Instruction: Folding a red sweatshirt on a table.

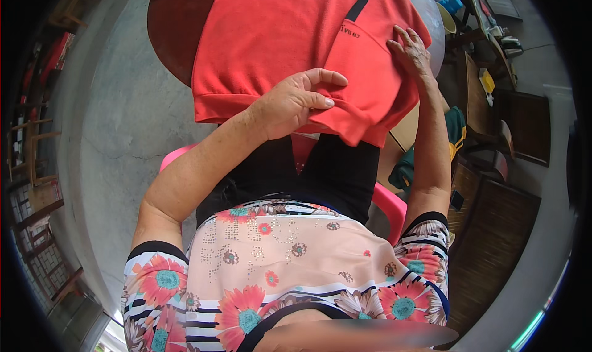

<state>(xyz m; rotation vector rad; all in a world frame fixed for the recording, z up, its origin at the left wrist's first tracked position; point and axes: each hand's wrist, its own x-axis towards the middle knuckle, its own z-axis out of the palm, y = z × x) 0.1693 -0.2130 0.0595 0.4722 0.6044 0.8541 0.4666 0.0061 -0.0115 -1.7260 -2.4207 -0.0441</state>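
Note:
A red sweatshirt (268, 51) with a ribbed hem, a black stripe and small black lettering lies spread over a round table (175, 32). Its near edge hangs above my lap. My left hand (296, 100) is at the hem, the thumb over the fabric and the index finger held apart from it. The other fingers of that hand are mostly hidden, so their hold on the hem does not show. Further right, my right hand (411, 51) rests on the garment near its right edge, fingers spread and palm down.
I sit on a pink plastic chair (391, 213). Dark green and yellow cloth (455, 125) lies to the right, beside wooden furniture (490, 222). A blue object (451, 4) stands at the upper right. Wooden chair frames (32, 143) line the far left, across the concrete floor (120, 97).

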